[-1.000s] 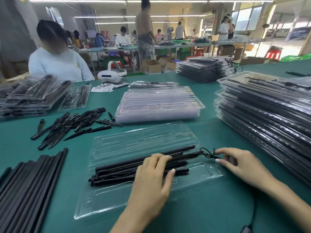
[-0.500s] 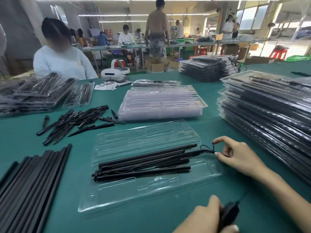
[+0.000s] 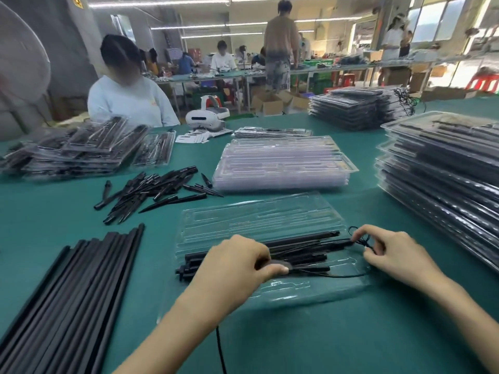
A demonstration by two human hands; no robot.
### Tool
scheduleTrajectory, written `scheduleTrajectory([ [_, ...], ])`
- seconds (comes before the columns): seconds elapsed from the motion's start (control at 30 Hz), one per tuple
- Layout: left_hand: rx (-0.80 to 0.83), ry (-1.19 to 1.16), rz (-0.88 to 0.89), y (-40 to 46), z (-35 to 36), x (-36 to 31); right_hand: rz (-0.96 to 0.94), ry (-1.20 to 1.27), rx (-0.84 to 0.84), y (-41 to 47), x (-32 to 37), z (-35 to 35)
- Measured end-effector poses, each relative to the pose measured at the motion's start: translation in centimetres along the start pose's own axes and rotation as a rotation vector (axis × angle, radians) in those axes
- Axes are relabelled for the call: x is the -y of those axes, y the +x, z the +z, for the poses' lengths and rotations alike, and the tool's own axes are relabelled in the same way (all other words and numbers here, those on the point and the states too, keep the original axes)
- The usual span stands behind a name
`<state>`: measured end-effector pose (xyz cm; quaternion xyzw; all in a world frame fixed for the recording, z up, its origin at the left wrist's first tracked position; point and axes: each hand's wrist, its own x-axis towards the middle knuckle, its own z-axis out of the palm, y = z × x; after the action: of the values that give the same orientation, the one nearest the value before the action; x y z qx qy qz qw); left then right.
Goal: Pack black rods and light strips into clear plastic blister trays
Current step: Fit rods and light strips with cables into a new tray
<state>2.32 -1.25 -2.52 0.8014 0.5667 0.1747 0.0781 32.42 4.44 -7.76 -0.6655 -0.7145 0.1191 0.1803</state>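
Progress: rods (image 3: 297,245) lie in open blister tray (image 3: 259,220), unclosed | left hand (image 3: 237,265) pinches black plug (image 3: 275,265) | right hand (image 3: 397,255) pinches coiled cord (image 3: 359,238) | packed stack (image 3: 442,168) at right edge

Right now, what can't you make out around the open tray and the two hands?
Head view only:
- Small black part under the left hand: fingers cover most of it, shape unclear.
- Thin black cord pinched by the right hand: its loops are too fine to trace.
- Rods in the open tray: left hand hides their middle, count uncertain.
- Long black strips: cut off by the bottom-left edge.
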Motion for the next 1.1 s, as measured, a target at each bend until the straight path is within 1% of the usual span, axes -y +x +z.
scheduleTrajectory([
  [0.03, 0.009, 0.033, 0.015, -0.3, 0.9, 0.2, -0.015, -0.003, 0.002, -0.1, -0.1, 0.0],
  [0.07, 0.026, 0.000, 0.008, -0.4, 1.7, 0.4, -0.033, -0.004, 0.003, -0.1, -0.2, -0.1],
  [0.13, 0.063, -0.149, -0.004, -0.7, 2.9, 0.9, -0.072, 0.001, 0.006, -0.3, -0.6, -0.2],
  [0.17, 0.077, -0.174, 0.013, -0.9, 3.4, 1.1, -0.087, 0.010, 0.010, -0.3, -0.7, -0.2],
  [0.23, 0.078, -0.132, 0.061, -1.2, 4.6, 1.2, -0.099, 0.036, 0.018, -0.5, -0.9, -0.1],
  [0.33, -0.012, 0.038, 0.125, -1.4, 5.6, 1.1, -0.097, 0.057, 0.021, -0.6, -0.8, -0.2],
  [0.4, -0.036, 0.099, 0.162, -1.3, 5.9, 1.0, -0.098, 0.046, 0.011, -0.7, -0.8, -0.2],
  [0.47, -0.030, 0.030, 0.151, -1.3, 6.3, 1.3, -0.111, -0.006, -0.040, -1.0, -0.6, -0.2],
  [0.5, -0.031, -0.034, 0.135, -1.2, 6.5, 1.5, -0.134, -0.059, -0.100, -1.2, -0.4, -0.1],
  [0.57, -0.045, -0.159, 0.109, -1.2, 6.7, 1.6, -0.249, -0.125, -0.245, -1.4, 0.3, 0.1],
  [0.6, -0.059, -0.208, 0.099, -1.1, 6.8, 1.6, -0.332, -0.114, -0.289, -1.5, 0.9, 0.3],
  [0.63, -0.068, -0.238, 0.085, -1.0, 6.8, 1.6, -0.415, -0.070, -0.289, -1.8, 1.8, 0.5],
  [0.7, -0.061, -0.244, 0.058, -0.8, 6.9, 1.8, -0.587, 0.030, -0.173, -2.4, 4.0, 1.2],
  [0.77, -0.053, -0.237, 0.054, -0.7, 7.2, 2.0, -0.712, 0.030, -0.010, -2.5, 5.9, 2.6],
  [0.8, -0.052, -0.233, 0.056, -0.7, 7.3, 2.0, -0.740, 0.021, 0.056, -2.4, 6.6, 3.3],
  [0.87, -0.063, -0.236, 0.055, -0.7, 7.3, 2.0, -0.727, 0.056, 0.143, -1.9, 7.3, 4.1],
  [1.0, -0.065, -0.300, 0.072, -1.0, 6.9, 2.0, -0.670, 0.215, 0.190, -1.4, 7.9, 4.5],
  [1.1, -0.042, -0.357, 0.119, -1.2, 6.6, 2.4, -0.664, 0.287, 0.151, -1.7, 8.0, 4.8],
])
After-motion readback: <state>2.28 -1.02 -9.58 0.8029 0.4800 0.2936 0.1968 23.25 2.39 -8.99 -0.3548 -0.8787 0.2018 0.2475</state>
